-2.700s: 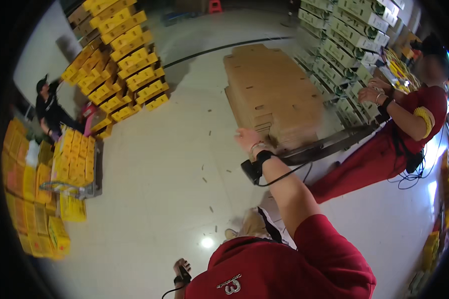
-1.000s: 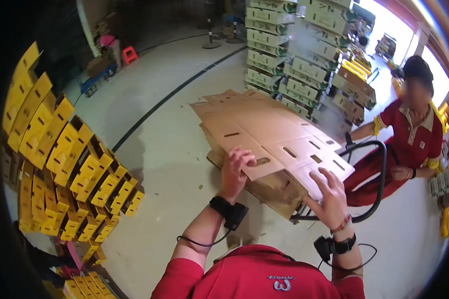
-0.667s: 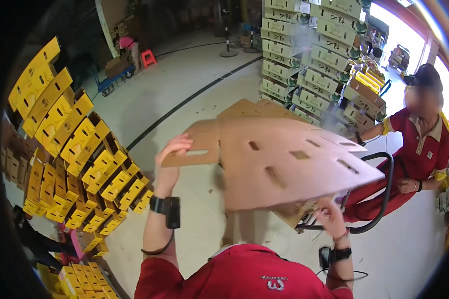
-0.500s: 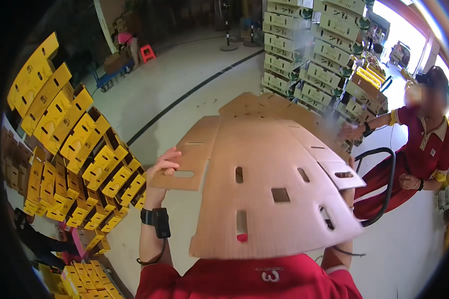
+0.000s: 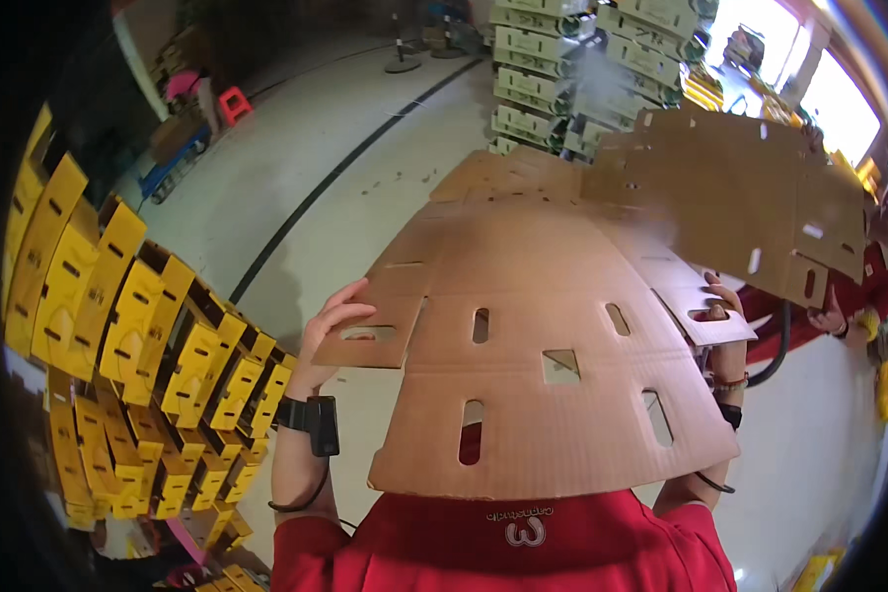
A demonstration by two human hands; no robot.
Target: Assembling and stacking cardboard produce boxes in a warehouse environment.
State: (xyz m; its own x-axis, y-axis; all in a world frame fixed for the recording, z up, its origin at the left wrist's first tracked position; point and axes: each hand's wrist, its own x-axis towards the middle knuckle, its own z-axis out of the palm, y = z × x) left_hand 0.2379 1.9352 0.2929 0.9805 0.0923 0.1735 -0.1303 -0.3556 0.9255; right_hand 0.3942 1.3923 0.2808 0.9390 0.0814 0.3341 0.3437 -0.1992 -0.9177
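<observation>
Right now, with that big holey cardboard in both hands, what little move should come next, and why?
Probably fold the left side flap and right side flap gently inward: the slotted cardboard carton blank is spread open, and the left hand and right hand each hold one of those flaps.

The cardboard sheet (image 5: 538,331) is showing tan with faint ribbing; a second sheet (image 5: 715,192) at two o'clock is looking duller brown. Yellow boxes (image 5: 133,308) are colouring nine o'clock, pale green boxes (image 5: 530,82) one o'clock. At six o'clock a red shirt (image 5: 582,553) is bearing a silvery emblem (image 5: 525,534).
</observation>
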